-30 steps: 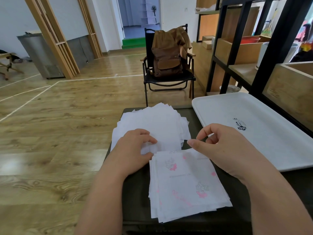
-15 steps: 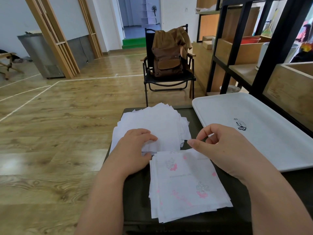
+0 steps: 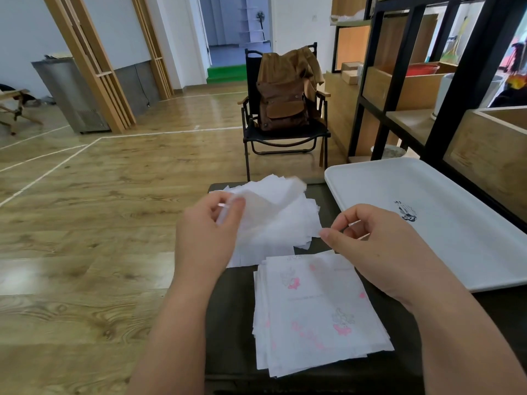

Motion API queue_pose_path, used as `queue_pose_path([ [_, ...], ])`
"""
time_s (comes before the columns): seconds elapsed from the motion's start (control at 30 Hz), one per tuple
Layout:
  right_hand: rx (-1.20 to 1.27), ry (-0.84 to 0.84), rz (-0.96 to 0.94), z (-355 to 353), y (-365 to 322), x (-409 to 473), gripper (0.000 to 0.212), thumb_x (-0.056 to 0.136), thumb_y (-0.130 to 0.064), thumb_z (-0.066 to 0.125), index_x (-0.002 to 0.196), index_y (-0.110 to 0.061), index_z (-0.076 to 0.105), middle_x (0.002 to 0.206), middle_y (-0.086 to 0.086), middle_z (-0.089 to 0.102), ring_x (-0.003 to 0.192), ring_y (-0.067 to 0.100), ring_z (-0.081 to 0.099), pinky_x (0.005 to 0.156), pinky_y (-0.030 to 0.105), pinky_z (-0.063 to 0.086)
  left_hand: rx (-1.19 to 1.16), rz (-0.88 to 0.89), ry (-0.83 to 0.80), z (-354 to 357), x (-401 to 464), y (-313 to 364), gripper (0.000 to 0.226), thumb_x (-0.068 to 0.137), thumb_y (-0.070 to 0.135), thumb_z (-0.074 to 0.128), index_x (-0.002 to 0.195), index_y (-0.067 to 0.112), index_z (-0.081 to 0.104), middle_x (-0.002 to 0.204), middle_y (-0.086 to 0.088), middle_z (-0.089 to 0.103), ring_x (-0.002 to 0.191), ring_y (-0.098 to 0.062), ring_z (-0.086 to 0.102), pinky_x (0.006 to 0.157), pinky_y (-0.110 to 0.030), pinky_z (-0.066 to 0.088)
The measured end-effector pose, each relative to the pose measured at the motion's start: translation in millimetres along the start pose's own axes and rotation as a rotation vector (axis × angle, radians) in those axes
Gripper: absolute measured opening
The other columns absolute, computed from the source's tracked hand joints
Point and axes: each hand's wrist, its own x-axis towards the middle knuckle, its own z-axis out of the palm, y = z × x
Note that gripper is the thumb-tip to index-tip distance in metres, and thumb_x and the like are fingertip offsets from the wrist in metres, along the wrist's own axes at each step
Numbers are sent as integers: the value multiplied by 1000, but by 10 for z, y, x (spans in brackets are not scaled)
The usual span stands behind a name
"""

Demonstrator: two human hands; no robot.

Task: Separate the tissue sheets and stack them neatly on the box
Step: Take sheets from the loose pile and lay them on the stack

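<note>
The left hand (image 3: 209, 226) pinches one thin white tissue sheet (image 3: 268, 203), lifted above the loose white pile (image 3: 288, 232) straight behind it on the dark box (image 3: 228, 309), while the right hand (image 3: 370, 240), fingers curled on nothing, waits beside.

Bright, even daylight indoors; wide-angle view, mostly sharp.

Light enters from the far doorway (image 3: 236, 32) and from the right behind the shelving (image 3: 427, 89). Pale glare streaks lie on the wood floor (image 3: 85, 209), strongest at near left and far centre. Shadows are soft and faint. The lifted tissue sheet (image 3: 273, 195) is motion-blurred at its far edge; the white tray (image 3: 445, 223) is close to overexposed. Straight lines bow toward the frame edges, and the near forearms look stretched.
</note>
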Motion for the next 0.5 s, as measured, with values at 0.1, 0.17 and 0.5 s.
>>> queue_pose_path([
  [0.1, 164, 5, -60, 14, -72, -18, 15, 82, -45, 68, 90, -36, 59, 80, -18, 68, 72, -4, 63, 48, 8, 43, -500, -195, -37, -108, -14, 290, 18, 95, 31, 63, 81, 31, 74, 76, 6, 76, 62, -8, 67, 53, -24, 53],
  [0.17, 307, -28, -106, 40, -146, -42, 20, 82, -43, 67, 99, -40, 57, 85, -26, 68, 79, -8, 63, 54, 4, 45, -647, -217, -111, -185, -41, 443, 20, 96, 29, 62, 82, 30, 77, 85, 2, 77, 69, -10, 71, 57, -27, 57],
  [0.5, 512, 58, -251, 123, -284, -109, 45, 85, -18, 70, 119, -42, 52, 74, 0, 72, 72, 13, 68, 58, 22, 54, -276, -138, -259, -253, -136, 553, 49, 84, 35, 74, 122, 54, 49, 84, 6, 77, 77, -16, 74, 71, -42, 57],
])
